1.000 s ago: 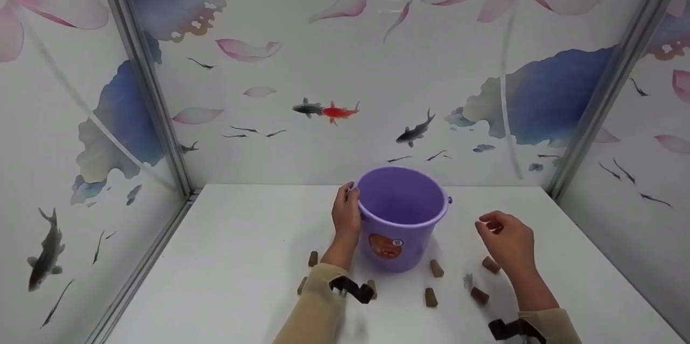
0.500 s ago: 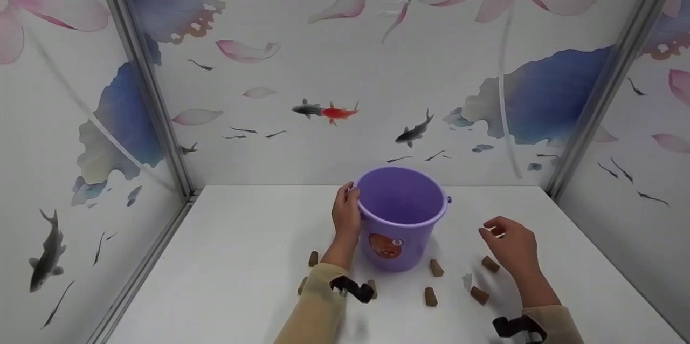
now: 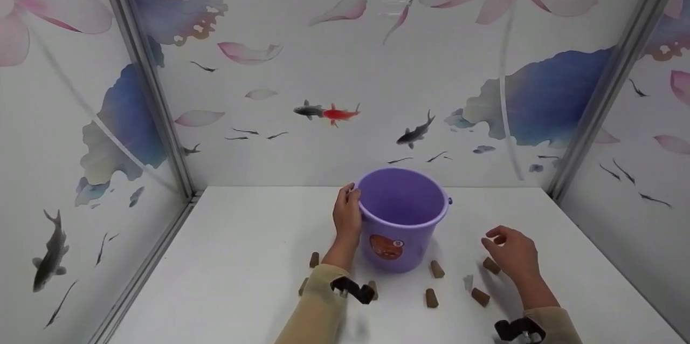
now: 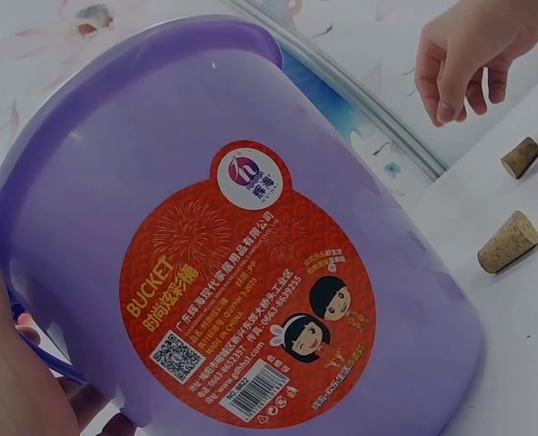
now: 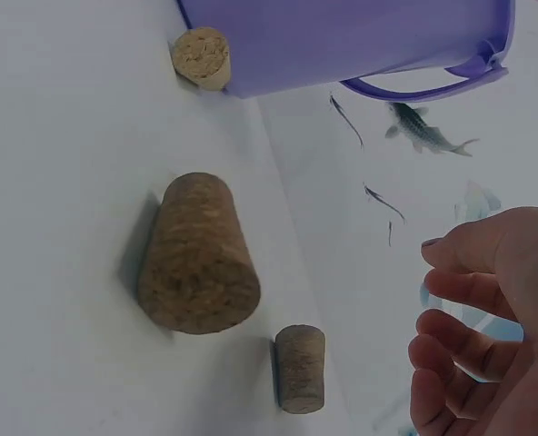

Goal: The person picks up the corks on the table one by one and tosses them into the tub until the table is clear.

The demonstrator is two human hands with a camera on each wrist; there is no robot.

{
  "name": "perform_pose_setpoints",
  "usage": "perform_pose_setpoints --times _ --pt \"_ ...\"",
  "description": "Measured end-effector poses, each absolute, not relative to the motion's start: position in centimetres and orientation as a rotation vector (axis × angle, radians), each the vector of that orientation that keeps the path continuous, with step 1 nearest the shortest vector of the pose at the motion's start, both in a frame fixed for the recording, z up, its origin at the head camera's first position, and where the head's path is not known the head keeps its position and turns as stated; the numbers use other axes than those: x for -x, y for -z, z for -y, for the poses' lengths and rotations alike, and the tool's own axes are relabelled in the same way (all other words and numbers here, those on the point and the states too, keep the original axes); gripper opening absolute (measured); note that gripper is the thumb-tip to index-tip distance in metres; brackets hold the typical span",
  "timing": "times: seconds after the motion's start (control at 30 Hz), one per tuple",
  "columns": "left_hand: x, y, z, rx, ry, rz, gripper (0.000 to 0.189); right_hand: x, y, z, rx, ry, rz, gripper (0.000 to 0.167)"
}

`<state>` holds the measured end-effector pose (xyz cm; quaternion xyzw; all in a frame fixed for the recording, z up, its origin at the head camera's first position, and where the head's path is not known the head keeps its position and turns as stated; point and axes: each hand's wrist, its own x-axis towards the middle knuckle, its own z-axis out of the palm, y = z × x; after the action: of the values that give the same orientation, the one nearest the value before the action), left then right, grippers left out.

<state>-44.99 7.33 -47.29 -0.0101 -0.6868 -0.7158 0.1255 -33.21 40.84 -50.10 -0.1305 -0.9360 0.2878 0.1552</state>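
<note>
A purple plastic bucket stands upright on the white table. My left hand grips its left side at the rim, with the fingers partly behind the bucket in the left wrist view. A red sticker with printed text covers the wall facing that wrist. To the right of the bucket, my right hand hovers with loosely bent fingers and holds nothing. Nearest below it lies a brown tapered cork, with another cork just in front. The right wrist view shows a large cork on the table, apart from the fingers.
More corks lie in front of the bucket, such as one cork and a second cork. Left of the bucket is another cork, with one partly hidden by the left sleeve. White panels with painted flowers and fish enclose the table.
My right hand has sunk a little and shifted slightly right, toward the corks beneath it. The left hand and the bucket have stayed in place.
</note>
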Motion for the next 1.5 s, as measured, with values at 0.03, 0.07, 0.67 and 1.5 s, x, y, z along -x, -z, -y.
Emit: perform_pose_setpoints --times 0.03,0.07,0.67,1.5 --pt "45.0 47.3 -7.3 0.027 2.085 2.000 0.050 33.2 50.2 -40.9 0.371 -0.827 2.685 0.031" --pt "45.0 47.3 -7.3 0.029 2.085 1.998 0.050 33.3 50.3 -41.0 0.364 -0.824 2.687 0.031" --pt "44.9 46.7 -7.3 0.020 2.073 2.013 0.048 33.5 51.2 -41.8 0.361 -0.869 2.738 0.032" --pt "44.9 47.1 -7.3 0.041 2.077 2.000 0.050 33.8 52.5 -41.7 0.359 -0.833 2.832 0.029"
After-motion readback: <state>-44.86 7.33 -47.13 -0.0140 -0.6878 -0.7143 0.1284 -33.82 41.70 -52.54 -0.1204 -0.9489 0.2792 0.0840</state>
